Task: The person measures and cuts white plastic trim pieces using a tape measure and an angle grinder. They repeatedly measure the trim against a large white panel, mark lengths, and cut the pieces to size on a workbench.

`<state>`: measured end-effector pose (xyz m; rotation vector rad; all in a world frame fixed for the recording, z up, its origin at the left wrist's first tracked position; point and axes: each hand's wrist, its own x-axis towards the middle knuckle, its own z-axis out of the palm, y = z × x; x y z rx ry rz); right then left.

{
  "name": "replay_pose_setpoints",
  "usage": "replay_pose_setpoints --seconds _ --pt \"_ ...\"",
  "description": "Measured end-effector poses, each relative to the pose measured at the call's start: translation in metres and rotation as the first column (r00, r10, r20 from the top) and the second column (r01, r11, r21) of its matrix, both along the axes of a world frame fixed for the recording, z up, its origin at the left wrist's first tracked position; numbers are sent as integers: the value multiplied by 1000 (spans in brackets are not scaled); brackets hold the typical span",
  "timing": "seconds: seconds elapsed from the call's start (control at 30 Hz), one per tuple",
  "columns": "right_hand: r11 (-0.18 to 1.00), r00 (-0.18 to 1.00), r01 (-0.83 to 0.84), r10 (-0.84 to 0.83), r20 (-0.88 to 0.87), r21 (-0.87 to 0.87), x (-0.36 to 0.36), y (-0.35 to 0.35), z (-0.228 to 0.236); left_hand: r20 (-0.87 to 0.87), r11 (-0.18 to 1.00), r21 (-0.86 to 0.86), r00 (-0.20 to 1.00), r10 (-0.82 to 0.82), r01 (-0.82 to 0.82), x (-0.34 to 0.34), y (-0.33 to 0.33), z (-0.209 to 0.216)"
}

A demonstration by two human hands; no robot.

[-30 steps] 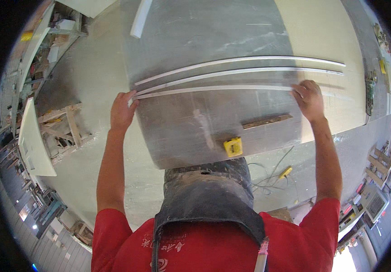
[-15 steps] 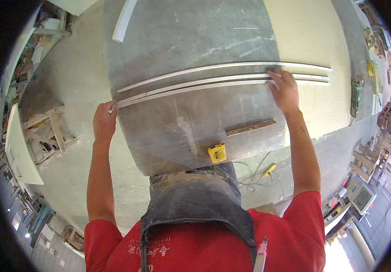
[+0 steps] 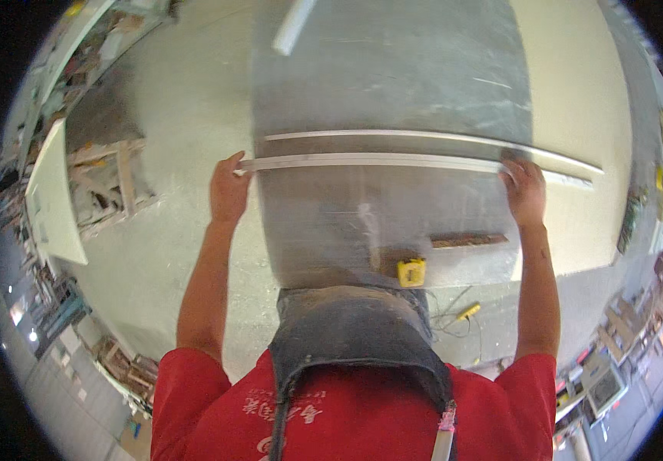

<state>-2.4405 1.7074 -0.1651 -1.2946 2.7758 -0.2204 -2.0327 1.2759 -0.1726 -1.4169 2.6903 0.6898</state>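
Two long, thin white strips (image 3: pixel 377 160) lie side by side across the grey worktop (image 3: pixel 316 223), pressed together with almost no gap showing. Closed fingers of my left hand (image 3: pixel 230 194) grip their left end, just past the worktop's left edge. Toward the right, my right hand (image 3: pixel 527 194) pinches the same pair, and their right ends reach beyond it over a cream board (image 3: pixel 570 100). A third white strip (image 3: pixel 393 134) lies apart on the far side, roughly parallel.
Nearer me on the worktop are a yellow tape measure (image 3: pixel 411 272) and a narrow brown piece (image 3: pixel 468 241). A pale bar (image 3: pixel 295 27) lies at the far end. Below on the floor, a yellow tool (image 3: pixel 468 312) trails a cable. A wooden frame (image 3: pixel 125 177) stands left.
The two nearer strips, which had a narrow gap between them, now sit together. Both hands still hold them. The whole view has shifted, with the worktop appearing farther right.
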Motion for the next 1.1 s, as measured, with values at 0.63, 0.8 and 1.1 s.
replay_pose_setpoints --seconds 0.63,0.8,1.1 --pt "996 999 -45 44 -17 -74 -1 1 -1 -274 836 354 808 522 -420 7 19 -24" --pt "994 1000 -24 22 -21 -109 1 0 -3 -283 851 330 817 503 -409 8 17 -27" --pt "989 1000 -2 -1 -25 -150 5 1 -7 -323 860 336 811 488 -384 6 17 -27"
